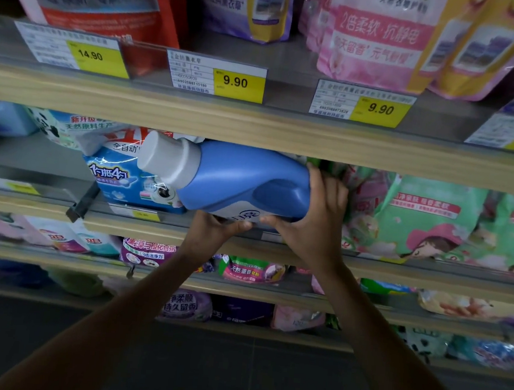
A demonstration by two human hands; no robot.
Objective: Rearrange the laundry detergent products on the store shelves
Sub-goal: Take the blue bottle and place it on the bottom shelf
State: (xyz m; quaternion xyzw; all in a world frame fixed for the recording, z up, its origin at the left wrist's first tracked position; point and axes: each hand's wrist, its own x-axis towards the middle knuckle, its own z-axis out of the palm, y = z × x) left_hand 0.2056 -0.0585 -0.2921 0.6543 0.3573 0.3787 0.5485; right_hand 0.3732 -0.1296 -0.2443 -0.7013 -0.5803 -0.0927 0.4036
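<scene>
A blue detergent bottle point(244, 181) with a grey cap lies on its side at the front of the second shelf, cap pointing left. My left hand point(215, 230) supports it from below, fingers curled under its label. My right hand point(316, 212) grips the bottle's base end, fingers wrapped over the top and thumb beneath. Behind the cap stands a blue and white detergent bag point(121, 170). Green and pink refill pouches point(427, 219) fill the shelf to the right of the bottle.
The upper shelf point(255, 129) carries pink, purple and red pouches with yellow price tags point(237, 82) along its rail. Lower shelves hold more small bags point(252, 269). A dark floor lies below.
</scene>
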